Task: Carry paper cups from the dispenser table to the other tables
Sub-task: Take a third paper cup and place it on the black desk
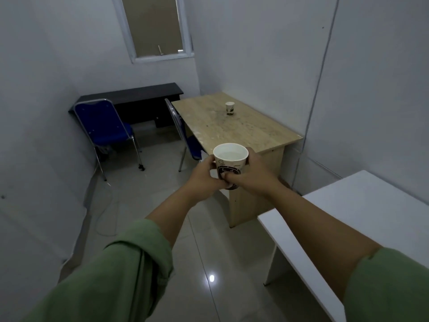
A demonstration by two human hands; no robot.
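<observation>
I hold a white paper cup (pixel 230 159) with a dark printed band upright in front of me, above the floor and just short of the light wooden table (pixel 255 133). My left hand (pixel 204 175) wraps its left side and my right hand (pixel 249 173) its right side. Clear liquid shows inside the cup. A second paper cup (pixel 229 108) stands upright on the far part of the wooden table. The dispenser is out of view.
A white table (pixel 362 212) juts in at the right. A black desk (pixel 132 98) stands against the far wall, with a blue chair (pixel 106 129) before it and another chair (pixel 185 140) tucked at the wooden table's left. A cable lies on the tiled floor (pixel 148 196).
</observation>
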